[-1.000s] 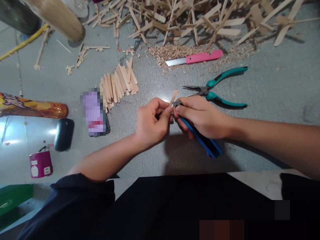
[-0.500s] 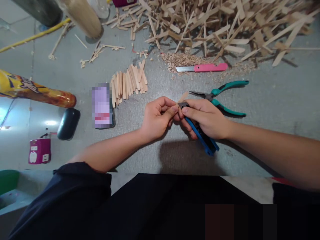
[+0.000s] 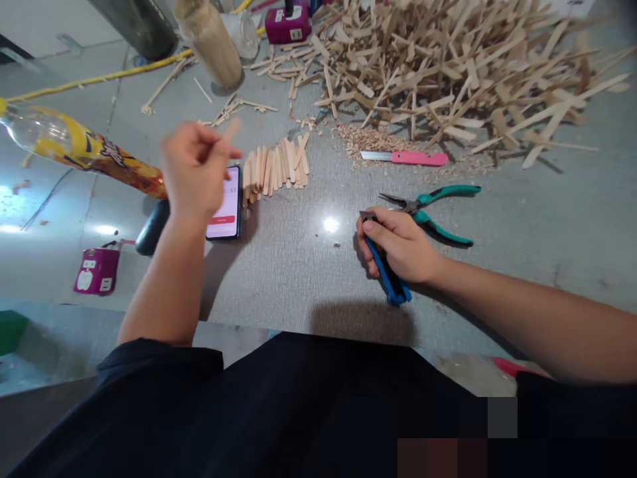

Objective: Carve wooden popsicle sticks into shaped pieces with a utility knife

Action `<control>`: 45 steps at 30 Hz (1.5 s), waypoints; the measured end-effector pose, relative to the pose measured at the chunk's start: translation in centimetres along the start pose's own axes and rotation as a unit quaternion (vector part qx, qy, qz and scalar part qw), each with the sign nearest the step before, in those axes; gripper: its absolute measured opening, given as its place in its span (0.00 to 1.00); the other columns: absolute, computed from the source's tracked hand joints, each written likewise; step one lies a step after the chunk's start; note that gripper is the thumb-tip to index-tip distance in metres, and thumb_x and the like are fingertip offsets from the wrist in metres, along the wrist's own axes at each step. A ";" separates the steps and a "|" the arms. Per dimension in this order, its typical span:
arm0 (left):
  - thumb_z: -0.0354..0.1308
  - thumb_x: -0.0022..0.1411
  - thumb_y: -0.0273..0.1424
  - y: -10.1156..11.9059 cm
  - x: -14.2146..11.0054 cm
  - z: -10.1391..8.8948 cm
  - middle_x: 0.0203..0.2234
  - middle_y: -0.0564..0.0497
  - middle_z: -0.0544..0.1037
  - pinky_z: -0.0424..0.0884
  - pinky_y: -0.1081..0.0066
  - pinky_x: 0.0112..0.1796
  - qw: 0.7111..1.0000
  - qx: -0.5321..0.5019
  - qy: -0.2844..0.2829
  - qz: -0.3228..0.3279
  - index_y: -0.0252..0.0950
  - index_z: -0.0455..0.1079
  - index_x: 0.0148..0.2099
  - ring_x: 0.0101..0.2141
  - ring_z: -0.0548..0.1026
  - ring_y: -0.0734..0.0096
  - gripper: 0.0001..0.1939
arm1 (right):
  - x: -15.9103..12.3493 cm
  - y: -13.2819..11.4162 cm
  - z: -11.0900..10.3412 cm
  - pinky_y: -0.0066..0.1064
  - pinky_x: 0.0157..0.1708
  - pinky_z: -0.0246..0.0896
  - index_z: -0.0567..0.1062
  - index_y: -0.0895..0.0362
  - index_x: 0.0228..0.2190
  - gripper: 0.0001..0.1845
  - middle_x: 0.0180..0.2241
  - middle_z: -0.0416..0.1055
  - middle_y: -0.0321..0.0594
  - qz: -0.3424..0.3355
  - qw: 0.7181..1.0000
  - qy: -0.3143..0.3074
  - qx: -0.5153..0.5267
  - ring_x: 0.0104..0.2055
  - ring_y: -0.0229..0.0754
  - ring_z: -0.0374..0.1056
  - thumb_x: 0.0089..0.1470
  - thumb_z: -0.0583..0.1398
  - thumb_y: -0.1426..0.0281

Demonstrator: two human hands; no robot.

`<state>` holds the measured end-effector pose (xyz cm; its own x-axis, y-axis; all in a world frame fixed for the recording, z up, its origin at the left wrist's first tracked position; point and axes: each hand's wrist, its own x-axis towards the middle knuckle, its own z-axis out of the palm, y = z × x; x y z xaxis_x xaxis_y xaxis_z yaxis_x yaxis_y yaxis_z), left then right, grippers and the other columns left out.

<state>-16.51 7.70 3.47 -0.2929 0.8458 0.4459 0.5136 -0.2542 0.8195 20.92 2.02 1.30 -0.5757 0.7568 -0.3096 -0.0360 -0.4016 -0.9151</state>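
My left hand (image 3: 192, 176), somewhat smeared by motion, is raised over the upper part of the phone (image 3: 222, 222). A short piece of wooden craft stick (image 3: 231, 129) is pinched in its fingertips. My right hand (image 3: 398, 242) is closed around a pair of blue-handled pliers (image 3: 393, 282), dark jaws pointing up and away from me. Right of the phone lies a row of craft sticks (image 3: 273, 166), side by side. Teal-handled long-nose pliers (image 3: 445, 229) rest with spread handles just beyond my right hand.
A heap of craft sticks (image 3: 448, 73) covers the back right. Before it lie wood shavings (image 3: 368, 138) and a pink knife (image 3: 418, 158). On the left are a yellow-labelled bottle (image 3: 109, 153), a dark rounded case (image 3: 153, 229) and a purple adapter (image 3: 97, 271). A jar (image 3: 213, 53) stands behind.
My left hand has moved left, away from the blue-handled pliers, carrying the stick piece to above the phone. My right hand keeps its grip on the pliers. The camera view has shifted.
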 end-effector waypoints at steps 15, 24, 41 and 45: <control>0.73 0.74 0.50 -7.5 1.4 -7.2 0.26 0.61 0.87 0.63 0.67 0.24 0.980 0.187 -0.010 -0.070 0.37 0.74 0.37 0.24 0.74 0.82 0.23 | -0.2 -0.3 0.0 0.28 0.15 0.69 0.71 0.52 0.35 0.16 0.22 0.70 0.30 -0.006 0.999 0.003 -0.035 0.16 0.37 0.68 0.72 0.66 0.56; 0.75 0.66 0.52 -3.3 -1.0 -3.2 0.17 0.62 0.74 0.60 0.69 0.24 0.998 0.063 0.006 -0.017 0.40 0.71 0.36 0.21 0.72 0.80 0.24 | -0.1 -0.5 0.2 0.29 0.15 0.69 0.71 0.51 0.35 0.18 0.22 0.70 0.30 -0.004 0.999 0.005 -0.039 0.17 0.37 0.68 0.70 0.67 0.54; 0.59 0.70 0.43 4.7 -8.7 2.1 0.20 0.52 0.72 0.53 0.63 0.31 0.901 0.239 -0.306 0.193 0.41 0.74 0.37 0.23 0.70 0.64 0.12 | -0.1 -0.4 0.2 0.30 0.15 0.71 0.70 0.51 0.32 0.21 0.22 0.71 0.30 -0.005 0.998 0.001 -0.069 0.17 0.38 0.69 0.69 0.69 0.53; 0.57 0.74 0.44 5.0 -8.9 2.2 0.20 0.52 0.72 0.52 0.63 0.31 0.887 0.247 -0.329 0.212 0.41 0.73 0.36 0.23 0.69 0.64 0.15 | -0.1 -0.2 0.1 0.29 0.16 0.71 0.70 0.51 0.34 0.19 0.22 0.72 0.29 -0.009 0.997 -0.006 -0.081 0.17 0.38 0.70 0.71 0.67 0.54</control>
<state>-9.55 -0.06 2.78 0.4609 0.8552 0.2373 0.8032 -0.5156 0.2983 20.92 2.02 1.55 -0.5857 0.7569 -0.2900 0.0857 -0.2980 -0.9507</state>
